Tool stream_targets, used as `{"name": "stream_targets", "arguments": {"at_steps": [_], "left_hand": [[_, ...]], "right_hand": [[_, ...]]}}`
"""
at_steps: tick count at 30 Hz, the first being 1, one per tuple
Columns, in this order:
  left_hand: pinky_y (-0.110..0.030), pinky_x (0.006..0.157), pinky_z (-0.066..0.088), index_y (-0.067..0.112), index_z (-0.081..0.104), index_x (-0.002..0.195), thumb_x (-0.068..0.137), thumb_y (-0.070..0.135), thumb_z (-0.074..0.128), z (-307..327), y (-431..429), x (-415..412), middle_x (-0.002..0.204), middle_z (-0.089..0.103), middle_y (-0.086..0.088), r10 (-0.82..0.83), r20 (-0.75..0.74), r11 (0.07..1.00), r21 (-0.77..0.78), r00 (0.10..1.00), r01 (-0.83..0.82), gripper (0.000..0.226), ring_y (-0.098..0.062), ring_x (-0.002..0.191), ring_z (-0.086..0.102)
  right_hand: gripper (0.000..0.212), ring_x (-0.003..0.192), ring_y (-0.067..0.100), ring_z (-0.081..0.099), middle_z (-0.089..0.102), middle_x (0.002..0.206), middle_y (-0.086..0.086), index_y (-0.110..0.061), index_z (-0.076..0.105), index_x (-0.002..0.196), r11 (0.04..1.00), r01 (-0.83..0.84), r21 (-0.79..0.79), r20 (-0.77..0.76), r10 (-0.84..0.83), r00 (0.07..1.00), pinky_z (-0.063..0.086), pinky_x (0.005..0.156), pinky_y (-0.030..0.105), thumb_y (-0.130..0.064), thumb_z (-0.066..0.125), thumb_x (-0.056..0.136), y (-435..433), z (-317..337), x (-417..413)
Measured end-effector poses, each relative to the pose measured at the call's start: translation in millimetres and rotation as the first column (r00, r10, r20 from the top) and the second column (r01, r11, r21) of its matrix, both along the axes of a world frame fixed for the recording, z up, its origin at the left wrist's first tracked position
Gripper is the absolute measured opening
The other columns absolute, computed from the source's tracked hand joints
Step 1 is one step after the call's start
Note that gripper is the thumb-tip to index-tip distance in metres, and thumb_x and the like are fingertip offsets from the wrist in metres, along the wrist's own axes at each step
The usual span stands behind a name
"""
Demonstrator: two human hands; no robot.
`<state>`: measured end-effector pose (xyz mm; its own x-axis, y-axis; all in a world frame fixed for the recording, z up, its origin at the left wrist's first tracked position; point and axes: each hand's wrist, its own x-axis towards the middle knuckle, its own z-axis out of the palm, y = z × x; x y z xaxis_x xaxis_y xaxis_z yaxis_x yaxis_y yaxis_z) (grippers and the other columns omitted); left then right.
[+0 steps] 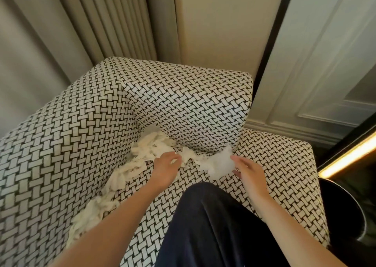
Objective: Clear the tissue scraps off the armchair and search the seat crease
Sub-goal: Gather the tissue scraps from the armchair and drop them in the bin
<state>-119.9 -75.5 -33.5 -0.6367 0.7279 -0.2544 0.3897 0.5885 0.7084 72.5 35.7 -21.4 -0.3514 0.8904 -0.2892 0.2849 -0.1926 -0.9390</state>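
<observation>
Along the inner foot of the left arm of the armchair (61, 144), the tissue scraps (114, 187) are lying in a long ragged strip. They are running from the armchair's front edge to its rear corner, where they are heaping thickest. They are sitting right over the seat crease (205, 152), so a careless sweep is risking pushing bits down into the gap instead of lifting them out, which would muddle the search to come.

The left hand (165, 165) is hovering over the armchair's seat near that rear corner, with its fingers bending down onto the heap's edge. Whether its grip is pinching a scrap or only touching one, I cannot tell.

Just right of it, in front of the armchair's back, the right hand (249, 173) is curling fingers and thumb round a wad of tissue (218, 165), its grip taking one side of it only. The wad is looking loose and light, so I am expecting shreds to drop off if it travels far or fast.

A dark-trousered knee (213, 226) is pressing on the front of the armchair's seat. Its weight may be squeezing the crease tighter or trapping scraps beneath.

Off the armchair's right side a dark round tub (345, 216) is standing. I am guessing it is a bin, and a toss from here could miss it.
</observation>
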Motion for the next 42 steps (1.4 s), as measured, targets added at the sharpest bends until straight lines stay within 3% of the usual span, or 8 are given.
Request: {"name": "stream_targets", "arguments": {"at_steps": [4,10,15,19,22,29,35,42], "left_hand": [[-0.043,0.112,0.015,0.032,0.049,0.132,0.100,0.044,0.022,-3.8,23.4,7.4,0.157,0.015,0.003,-0.282,-0.101,0.927,-0.286,0.954,0.244,0.044,-0.033,0.138,0.012],[-0.051,0.113,0.014,0.033,0.038,0.141,0.100,0.046,0.011,-2.2,42.9,19.4,0.159,0.006,0.001,-0.336,-0.040,0.828,-0.488,0.941,0.275,0.050,-0.039,0.141,0.003],[-0.043,0.106,0.025,0.019,0.055,0.130,0.101,0.044,0.019,-2.5,47.3,28.0,0.150,0.033,-0.004,-0.272,-0.168,0.902,-0.388,0.948,0.191,0.052,-0.034,0.132,0.023],[-0.039,0.098,0.033,0.017,0.059,0.125,0.100,0.036,0.033,-5.0,50.1,28.8,0.133,0.053,-0.005,-0.212,-0.210,0.950,-0.273,0.955,0.151,0.041,-0.029,0.126,0.029],[-0.037,0.101,0.032,0.023,0.059,0.122,0.094,0.027,0.046,-13.9,56.2,26.3,0.131,0.054,-0.006,-0.265,-0.171,0.932,-0.297,0.949,0.207,0.031,-0.028,0.127,0.034],[-0.043,0.102,0.039,0.033,0.027,0.144,0.089,0.024,0.056,-28.5,69.9,28.6,0.132,0.035,-0.014,-0.337,-0.110,0.890,-0.362,0.935,0.278,0.063,-0.035,0.123,0.038],[-0.042,0.098,0.044,0.029,0.041,0.138,0.090,0.028,0.056,-38.8,74.1,25.0,0.128,0.034,-0.008,-0.349,-0.192,0.889,-0.377,0.917,0.260,0.049,-0.027,0.115,0.044],[-0.036,0.081,0.050,0.029,0.051,0.127,0.095,0.024,0.051,-40.0,69.3,25.6,0.124,0.037,-0.004,-0.369,-0.330,0.898,-0.367,0.869,0.243,0.033,-0.022,0.112,0.045]], "right_hand": [[0.025,0.097,0.003,0.057,0.063,0.106,-0.009,-0.018,0.068,0.105,0.997,0.079,0.002,-0.083,-0.079,0.993,0.045,0.096,0.031,-0.004,0.060,0.087,5.3,7.3,20.2],[0.033,0.093,0.004,0.061,0.066,0.100,-0.007,-0.017,0.068,0.098,0.994,0.110,-0.008,-0.157,-0.110,0.981,0.047,0.077,0.020,0.007,0.067,0.076,1.7,5.1,40.7],[0.046,0.101,0.012,0.061,0.064,0.101,-0.011,-0.014,0.063,0.119,0.995,0.000,0.099,0.076,-0.008,0.997,0.045,0.094,0.028,0.002,0.070,0.077,1.4,-11.4,54.1],[0.052,0.124,0.013,0.048,0.056,0.131,-0.004,-0.019,0.054,0.130,0.931,-0.290,0.222,0.409,0.181,0.894,0.024,0.100,0.017,-0.005,0.068,0.081,1.3,-27.3,61.5],[0.059,0.127,0.012,0.044,0.051,0.136,-0.001,-0.019,0.050,0.134,0.901,-0.387,0.194,0.446,0.270,0.853,0.025,0.102,0.017,-0.001,0.067,0.081,-1.9,-35.0,65.1],[0.054,0.101,0.006,0.049,0.049,0.129,0.000,-0.020,0.047,0.136,0.823,-0.523,0.222,0.591,0.313,0.744,0.035,0.094,0.012,-0.008,0.062,0.086,1.3,-52.9,64.7],[0.033,0.083,0.003,0.049,0.049,0.119,-0.007,-0.023,0.057,0.121,0.833,-0.480,0.277,0.616,0.230,0.754,0.041,0.067,0.010,-0.019,0.062,0.088,5.8,-61.8,58.3],[0.021,0.088,0.003,0.049,0.045,0.110,-0.011,-0.019,0.064,0.109,0.868,-0.389,0.310,0.587,0.147,0.796,0.039,0.069,0.012,-0.019,0.060,0.089,7.8,-65.5,56.2]]}}
